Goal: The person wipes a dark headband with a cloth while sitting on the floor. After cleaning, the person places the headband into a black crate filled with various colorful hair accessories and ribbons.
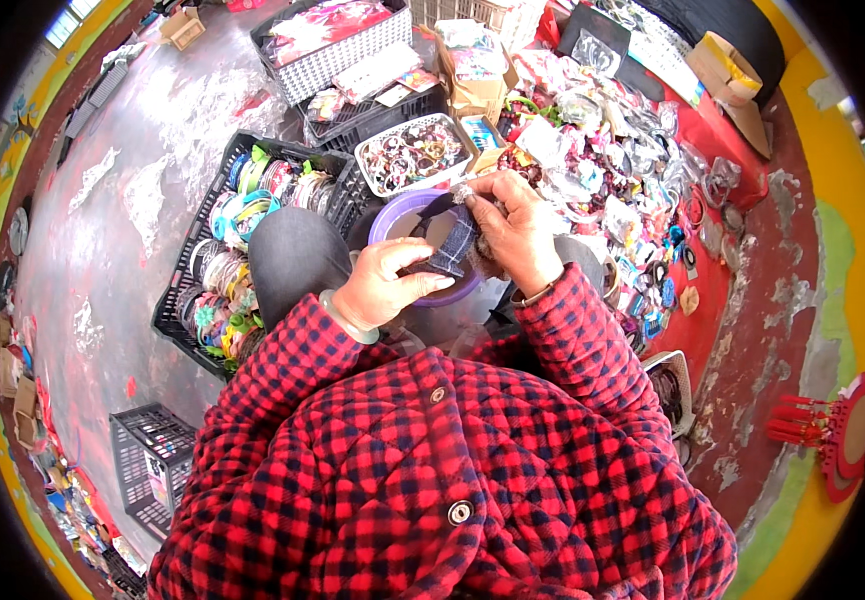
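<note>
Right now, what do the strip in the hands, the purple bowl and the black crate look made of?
Strip: dark blue woven fabric, matte, denim-like; it bends over the fingers.
Purple bowl: probably plastic; smooth, even-coloured rim with slight sheen.
Black crate: moulded plastic, by its lattice walls.
Both the left hand and the right hand grip the strip.

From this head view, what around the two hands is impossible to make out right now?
- Dark denim-like strip: its ends are hidden under the left hand and right hand.
- Small pale piece at the right fingertips: too small to identify.
- Purple bowl: contents and near rim are covered by both hands.
- Lap and floor below: blocked by the red checked jacket.
- Packets in the pile: too small and glossy to sort.
</note>
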